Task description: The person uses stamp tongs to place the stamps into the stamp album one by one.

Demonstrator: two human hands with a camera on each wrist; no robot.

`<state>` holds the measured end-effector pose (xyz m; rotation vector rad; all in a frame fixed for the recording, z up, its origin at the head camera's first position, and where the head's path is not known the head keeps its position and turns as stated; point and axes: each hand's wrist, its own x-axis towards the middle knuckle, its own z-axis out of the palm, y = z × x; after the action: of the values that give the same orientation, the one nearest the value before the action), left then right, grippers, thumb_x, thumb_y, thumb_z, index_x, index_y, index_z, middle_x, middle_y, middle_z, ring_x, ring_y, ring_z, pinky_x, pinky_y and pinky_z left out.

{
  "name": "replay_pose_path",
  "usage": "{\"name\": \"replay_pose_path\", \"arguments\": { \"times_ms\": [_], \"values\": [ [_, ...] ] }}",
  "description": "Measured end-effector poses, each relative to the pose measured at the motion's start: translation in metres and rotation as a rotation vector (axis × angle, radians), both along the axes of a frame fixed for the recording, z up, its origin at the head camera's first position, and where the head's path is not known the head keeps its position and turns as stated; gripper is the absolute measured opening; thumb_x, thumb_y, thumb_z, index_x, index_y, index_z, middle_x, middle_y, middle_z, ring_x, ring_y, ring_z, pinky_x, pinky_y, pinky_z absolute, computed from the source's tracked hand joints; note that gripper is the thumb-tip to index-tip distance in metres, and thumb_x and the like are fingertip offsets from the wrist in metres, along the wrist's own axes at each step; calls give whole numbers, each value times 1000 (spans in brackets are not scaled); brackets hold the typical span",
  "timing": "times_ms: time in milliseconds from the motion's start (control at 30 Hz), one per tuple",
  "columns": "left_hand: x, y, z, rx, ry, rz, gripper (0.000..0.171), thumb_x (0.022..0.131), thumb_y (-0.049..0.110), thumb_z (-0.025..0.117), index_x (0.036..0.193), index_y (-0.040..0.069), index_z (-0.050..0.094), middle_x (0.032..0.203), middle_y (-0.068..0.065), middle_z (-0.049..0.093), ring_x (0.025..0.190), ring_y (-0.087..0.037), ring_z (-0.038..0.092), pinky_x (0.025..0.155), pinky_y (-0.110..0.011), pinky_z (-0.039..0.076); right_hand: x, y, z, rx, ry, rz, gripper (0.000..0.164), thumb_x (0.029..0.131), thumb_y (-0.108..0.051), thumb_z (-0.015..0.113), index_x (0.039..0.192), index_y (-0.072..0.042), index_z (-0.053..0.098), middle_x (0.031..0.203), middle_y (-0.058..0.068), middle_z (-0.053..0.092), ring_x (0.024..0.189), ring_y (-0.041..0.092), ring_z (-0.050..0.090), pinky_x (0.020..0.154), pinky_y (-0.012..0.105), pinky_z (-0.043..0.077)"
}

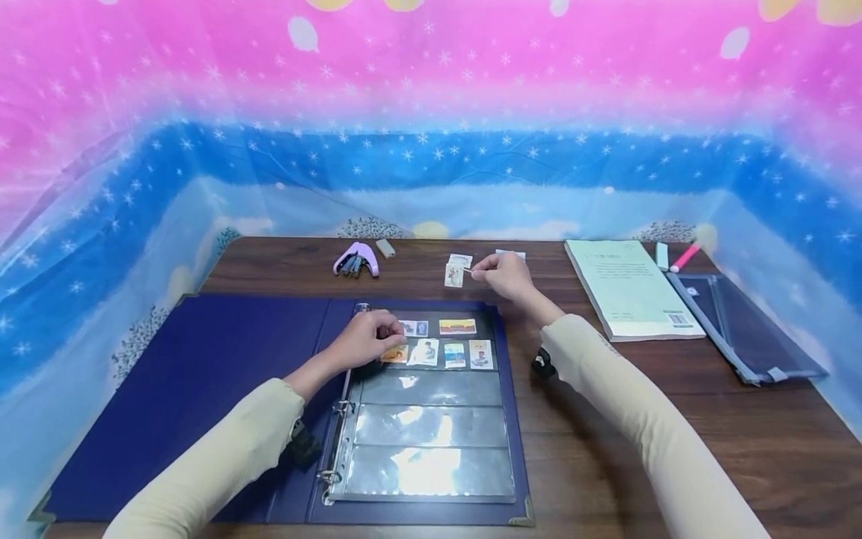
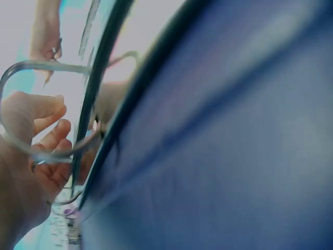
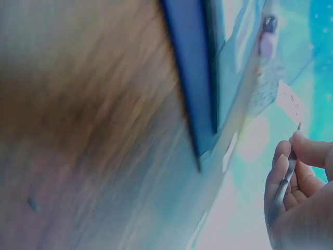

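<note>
My right hand pinches metal tweezers beyond the album's top right corner. A small stamp shows at the tweezers' tip in the right wrist view; in the head view a stamp is beside that tip, another stamp just behind. My left hand hovers over the upper left of the clear album page, fingers loosely bent, holding nothing. Partly behind its fingertips are stamps in the top two rows, including a yellow-red stamp and a white stamp. Lower pockets reflect glare.
The navy ring binder lies spread on the wooden table. Behind it are a purple hole punch and a small pale block. A green book, a mesh pouch and a pink marker lie at right.
</note>
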<state>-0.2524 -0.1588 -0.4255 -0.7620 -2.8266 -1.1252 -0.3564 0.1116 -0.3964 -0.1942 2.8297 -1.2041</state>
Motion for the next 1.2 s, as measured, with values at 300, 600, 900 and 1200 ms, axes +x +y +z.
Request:
{"name": "replay_pose_path", "arguments": {
  "times_ms": [300, 600, 900, 1200],
  "values": [
    [35, -14, 11, -133, 74, -93, 4, 84, 19, 67, 84, 16, 70, 85, 5, 63, 86, -12, 54, 82, -34, 41, 29, -20, 12, -281, -159, 71, 19, 88, -16, 63, 99, -1, 66, 93, 20, 65, 81, 27, 62, 81, 44, 49],
    [62, -13, 10, -282, 175, -73, 30, 78, 32, 73, 98, 11, 66, 97, -1, 60, 95, -19, 55, 91, -47, 36, 50, -30, 9, -305, -288, 187, 29, 90, -20, 59, 109, 2, 63, 80, 5, 60, 67, 17, 50, 58, 33, 37],
    [57, -3, 0, -289, 209, -36, 31, 72, 38, 76, 85, 14, 61, 81, 4, 54, 79, -10, 43, 75, -30, 24, 79, -44, -4, -330, -376, 185, 25, 90, -16, 58, 106, 3, 63, 80, 4, 59, 70, 13, 53, 62, 27, 42],
    [57, -1, 0, -314, 178, -13, 26, 74, 38, 74, 79, 18, 56, 79, 8, 53, 79, -10, 42, 77, -33, 24, 93, -61, -20, -297, -397, 191, 17, 86, -13, 61, 96, -1, 66, 73, -1, 57, 67, 11, 52, 55, 22, 41]
  ]
}}
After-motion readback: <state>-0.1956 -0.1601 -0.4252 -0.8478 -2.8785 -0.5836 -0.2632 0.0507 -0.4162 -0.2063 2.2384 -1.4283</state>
